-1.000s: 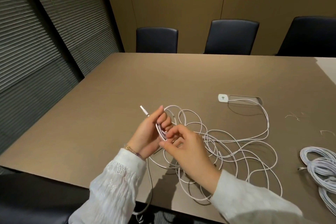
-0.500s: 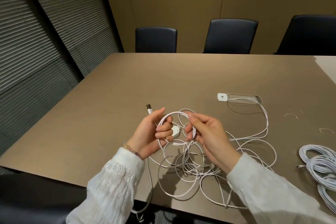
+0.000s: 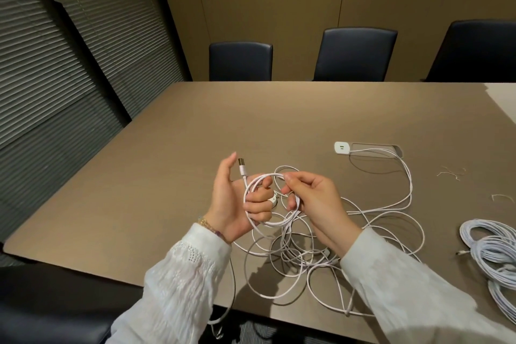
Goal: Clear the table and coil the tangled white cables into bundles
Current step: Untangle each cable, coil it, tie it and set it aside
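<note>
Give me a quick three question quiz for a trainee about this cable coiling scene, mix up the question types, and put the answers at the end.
1. True or false: the left hand holds a small coil of white cable with the USB plug sticking up.
2. Multiple choice: the white charger block lies A) in the right hand, B) on the table by the cable slot, C) on a chair.
3. Fill in: the finished cable bundles lie at the table's ____ edge.

Key: 1 true; 2 B; 3 right.
</note>
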Demonstrator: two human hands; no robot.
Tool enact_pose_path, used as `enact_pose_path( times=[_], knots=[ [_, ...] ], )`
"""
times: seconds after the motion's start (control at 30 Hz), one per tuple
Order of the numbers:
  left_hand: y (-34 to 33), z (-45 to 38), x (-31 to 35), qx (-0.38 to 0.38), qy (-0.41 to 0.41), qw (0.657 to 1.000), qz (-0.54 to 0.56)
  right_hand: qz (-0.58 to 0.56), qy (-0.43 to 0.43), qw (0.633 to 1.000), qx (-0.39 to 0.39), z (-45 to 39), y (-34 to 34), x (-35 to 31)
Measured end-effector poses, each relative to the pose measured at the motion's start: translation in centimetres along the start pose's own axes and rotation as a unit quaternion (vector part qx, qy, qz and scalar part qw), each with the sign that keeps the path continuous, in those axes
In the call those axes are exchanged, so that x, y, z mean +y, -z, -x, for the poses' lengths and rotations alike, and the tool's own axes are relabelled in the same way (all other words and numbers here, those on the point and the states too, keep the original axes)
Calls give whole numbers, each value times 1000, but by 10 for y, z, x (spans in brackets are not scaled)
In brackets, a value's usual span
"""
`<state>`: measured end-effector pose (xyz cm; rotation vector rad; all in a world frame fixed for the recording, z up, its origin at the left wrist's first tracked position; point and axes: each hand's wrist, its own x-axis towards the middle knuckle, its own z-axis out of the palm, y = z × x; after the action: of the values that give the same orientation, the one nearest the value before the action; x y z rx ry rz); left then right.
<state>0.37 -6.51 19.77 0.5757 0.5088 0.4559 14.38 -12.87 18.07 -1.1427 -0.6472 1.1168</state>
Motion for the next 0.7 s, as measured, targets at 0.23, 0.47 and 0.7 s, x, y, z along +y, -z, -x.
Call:
enact_pose_path(
  times=[0.23,0.47,0.7],
  knots=[
    [-4,-2,-5,67,-19,993,-97,26,18,999,3,-4,4,-9],
    [-8,1,-4,53,-40,995,-81,93,59,993,-49,-16,5,-28],
    [-14,-2,22,-9,-86,994,66,-8,-69,985,-156,-14,13,17]
  ],
)
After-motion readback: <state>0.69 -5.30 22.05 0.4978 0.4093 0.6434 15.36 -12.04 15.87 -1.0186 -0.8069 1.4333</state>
